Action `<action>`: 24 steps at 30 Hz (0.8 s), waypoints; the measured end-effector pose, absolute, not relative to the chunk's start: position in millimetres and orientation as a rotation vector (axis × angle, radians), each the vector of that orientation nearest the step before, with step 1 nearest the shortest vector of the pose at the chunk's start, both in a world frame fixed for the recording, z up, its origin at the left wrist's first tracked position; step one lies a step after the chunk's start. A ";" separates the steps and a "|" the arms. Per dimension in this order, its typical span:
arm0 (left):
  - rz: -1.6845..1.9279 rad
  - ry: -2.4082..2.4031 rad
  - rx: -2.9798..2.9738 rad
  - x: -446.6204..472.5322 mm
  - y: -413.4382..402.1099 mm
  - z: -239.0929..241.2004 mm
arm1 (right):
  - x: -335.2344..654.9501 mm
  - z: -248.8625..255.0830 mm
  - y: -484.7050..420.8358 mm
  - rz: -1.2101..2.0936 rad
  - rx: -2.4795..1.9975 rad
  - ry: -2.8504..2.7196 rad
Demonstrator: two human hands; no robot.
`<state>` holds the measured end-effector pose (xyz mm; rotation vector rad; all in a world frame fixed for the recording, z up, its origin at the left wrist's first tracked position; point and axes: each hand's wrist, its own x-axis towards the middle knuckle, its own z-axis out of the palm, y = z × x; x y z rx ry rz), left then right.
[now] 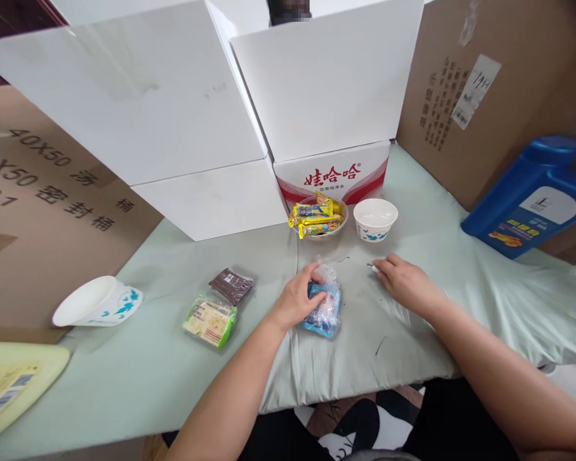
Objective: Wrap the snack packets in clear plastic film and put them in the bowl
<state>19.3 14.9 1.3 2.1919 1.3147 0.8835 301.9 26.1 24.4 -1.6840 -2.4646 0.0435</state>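
My left hand (297, 298) is closed around the left side of a blue packet (325, 315) in crinkled clear plastic, which lies on the cloth. My right hand (408, 282), a little to the right, pinches a small white object (374, 268) with a grey, metal-looking tip; most of it is hidden in the fingers. Left of my left hand lie a dark brown packet (231, 285) and a green and cream packet (210, 321), touching or nearly so. Beyond my hands stands a bowl of yellow-wrapped sticks (319, 216), beside a white paper bowl (376, 219).
Another white paper bowl (96, 302) sits tilted at the left. A pale yellow bottle (19, 384) lies at the near left, and a blue jug (532, 195) leans at the right. White boxes (326, 83) and brown cartons (489, 96) wall in the table.
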 end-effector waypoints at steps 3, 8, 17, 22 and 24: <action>0.832 1.371 2.191 18.0 15.2 0.8 | 292.6 24.4 18.5 0.212 -1.484 -2.547; 0.953 1.463 2.310 14.0 18.2 0.1 | 293.9 23.3 15.1 0.368 -1.293 -2.536; 0.774 1.138 2.668 33.8 -1.1 15.7 | 276.4 37.2 -3.3 0.492 -0.951 -2.504; 0.442 0.961 2.493 19.8 -5.4 39.1 | 277.3 33.8 -0.7 0.458 -0.944 -2.521; 0.390 0.969 2.470 15.2 -6.2 42.6 | 279.8 31.8 2.4 0.445 -0.982 -2.495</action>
